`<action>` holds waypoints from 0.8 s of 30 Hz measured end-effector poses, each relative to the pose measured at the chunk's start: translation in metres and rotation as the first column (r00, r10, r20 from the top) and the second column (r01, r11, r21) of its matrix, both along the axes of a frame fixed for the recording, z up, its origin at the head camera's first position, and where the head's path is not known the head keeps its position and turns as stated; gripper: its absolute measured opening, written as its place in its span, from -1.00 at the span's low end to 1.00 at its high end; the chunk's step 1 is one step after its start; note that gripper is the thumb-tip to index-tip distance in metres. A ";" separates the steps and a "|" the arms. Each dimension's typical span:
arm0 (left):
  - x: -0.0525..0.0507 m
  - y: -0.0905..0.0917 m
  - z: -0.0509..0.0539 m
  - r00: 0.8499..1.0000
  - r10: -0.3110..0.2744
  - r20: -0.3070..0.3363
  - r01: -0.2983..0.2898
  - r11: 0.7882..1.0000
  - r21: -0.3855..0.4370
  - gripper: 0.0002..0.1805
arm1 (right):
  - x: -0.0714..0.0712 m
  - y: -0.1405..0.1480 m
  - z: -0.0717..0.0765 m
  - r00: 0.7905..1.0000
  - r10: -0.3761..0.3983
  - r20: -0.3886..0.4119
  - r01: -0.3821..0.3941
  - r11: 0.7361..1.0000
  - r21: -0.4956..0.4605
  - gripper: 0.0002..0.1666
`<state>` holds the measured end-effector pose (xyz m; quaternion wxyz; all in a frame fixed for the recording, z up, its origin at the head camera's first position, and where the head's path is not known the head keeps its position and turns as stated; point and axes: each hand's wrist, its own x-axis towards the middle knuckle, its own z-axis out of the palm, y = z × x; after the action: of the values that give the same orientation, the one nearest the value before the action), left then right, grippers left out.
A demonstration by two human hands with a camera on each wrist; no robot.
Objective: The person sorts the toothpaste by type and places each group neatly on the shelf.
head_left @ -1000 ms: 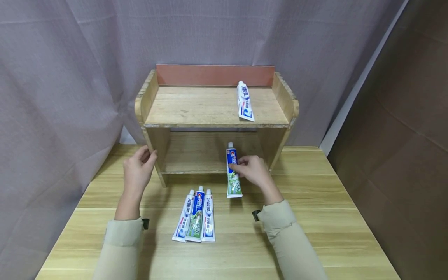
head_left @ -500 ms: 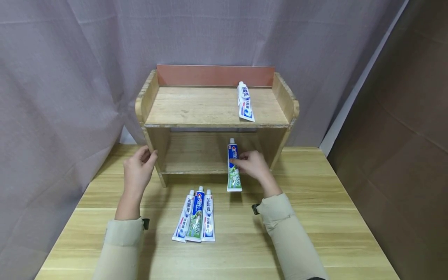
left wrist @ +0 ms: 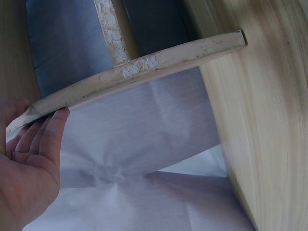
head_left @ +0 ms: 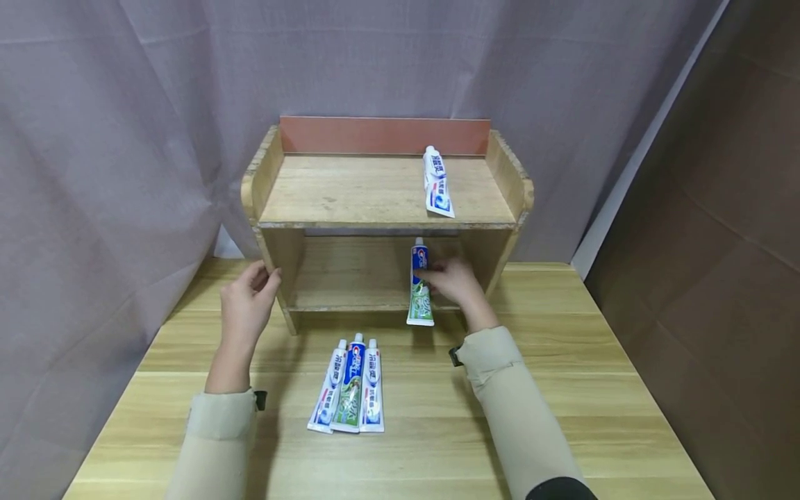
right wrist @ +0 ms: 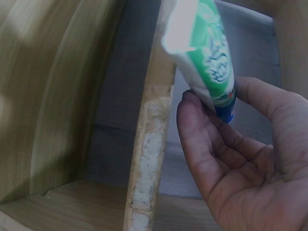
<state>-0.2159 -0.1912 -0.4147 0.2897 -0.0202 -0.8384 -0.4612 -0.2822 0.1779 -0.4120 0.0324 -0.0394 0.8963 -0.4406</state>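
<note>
My right hand point(head_left: 459, 285) pinches a blue and green toothpaste tube point(head_left: 421, 295) between thumb and fingers, cap pointing away. In the right wrist view the tube point(right wrist: 214, 57) overlaps the front edge of the lower board; whether it touches cannot be told. My left hand point(head_left: 242, 302) grips the left side panel point(left wrist: 144, 67) of the wooden shelf point(head_left: 387, 224), thumb on one face and fingers on the other. A white and blue toothpaste tube point(head_left: 439, 184) lies on the upper board, right of centre.
On the table point(head_left: 600, 389) before the shelf lie a white tube point(head_left: 328, 392), a blue-green tube point(head_left: 351, 385) and another white tube point(head_left: 372, 389), side by side. Grey cloth point(head_left: 387, 55) hangs behind, and a brown surface point(head_left: 706, 208) stands at the right.
My right hand has carried the blue and green toothpaste tube forward and slightly right, into the shelf's lower opening. My left hand has stayed on the side panel.
</note>
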 end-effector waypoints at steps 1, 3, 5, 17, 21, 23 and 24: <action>0.000 0.000 0.000 1.000 0.000 0.002 0.000 1.000 0.001 -0.72 | -0.002 0.000 -0.001 1.000 -0.006 -0.012 0.006 1.000 0.005 -0.51; 0.000 0.001 0.000 1.000 0.001 0.001 -0.001 1.000 0.004 -0.72 | -0.005 0.000 -0.003 0.999 -0.020 -0.038 0.021 0.999 0.029 -0.54; 0.000 0.001 0.000 1.000 0.002 0.006 -0.002 1.000 0.005 -0.72 | -0.008 -0.001 -0.005 0.998 -0.036 -0.061 0.040 0.997 0.067 -0.55; -0.002 -0.001 -0.001 1.000 0.006 -0.015 -0.006 1.000 -0.010 -0.73 | -0.023 -0.007 -0.009 0.991 -0.116 -0.067 0.121 0.989 0.079 -0.47; 0.000 -0.001 -0.001 1.000 0.003 -0.005 -0.003 1.000 -0.010 -0.72 | -0.026 -0.006 -0.011 0.987 -0.124 -0.101 0.137 0.982 0.133 -0.44; 0.000 0.000 -0.001 1.000 0.000 -0.003 0.000 1.000 -0.007 -0.72 | -0.027 -0.004 -0.013 0.986 -0.130 -0.109 0.145 0.979 0.141 -0.41; 0.000 0.000 -0.001 1.000 -0.001 -0.004 0.001 1.000 -0.006 -0.71 | -0.027 -0.004 -0.014 0.985 -0.132 -0.114 0.147 0.979 0.141 -0.40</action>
<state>-0.2160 -0.1913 -0.4153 0.2910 -0.0223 -0.8394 -0.4586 -0.3095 0.1740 -0.4256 -0.0423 0.0033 0.9276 -0.3711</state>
